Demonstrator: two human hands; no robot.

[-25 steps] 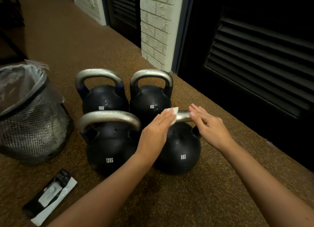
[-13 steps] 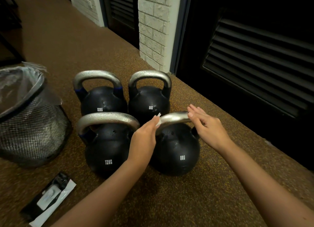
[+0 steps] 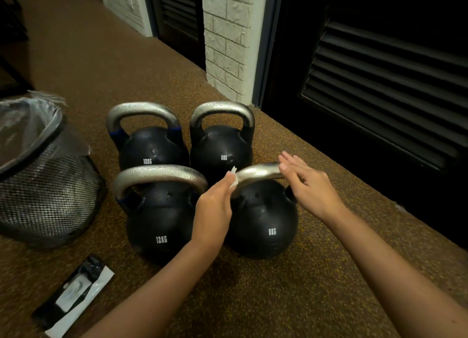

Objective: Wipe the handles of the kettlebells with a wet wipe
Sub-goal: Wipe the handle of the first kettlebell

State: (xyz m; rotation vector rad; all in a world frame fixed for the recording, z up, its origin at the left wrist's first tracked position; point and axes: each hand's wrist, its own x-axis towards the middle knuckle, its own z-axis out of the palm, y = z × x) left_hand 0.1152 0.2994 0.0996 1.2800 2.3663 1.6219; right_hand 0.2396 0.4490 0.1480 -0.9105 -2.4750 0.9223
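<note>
Wiping of near-right 8KG kettlebell handle [image 3: 255,174] is carried on at frame centre. Wet wipe [image 3: 233,178] is now pressed against handle's left bend by left hand [image 3: 215,208], fingers straight and together; a second ago wipe was spread over handle top. Right hand [image 3: 307,186] is laid on handle's right end, fingers straight, slightly spread. Stroke is judged nearly run down left side. Three other kettlebell handles are judged possibly still unwiped. Mesh bin [image 3: 43,186] is seen at left edge.

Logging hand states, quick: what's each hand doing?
Left hand: presses wet wipe against handle, fingers straight.
Right hand: open, resting on handle.
</note>
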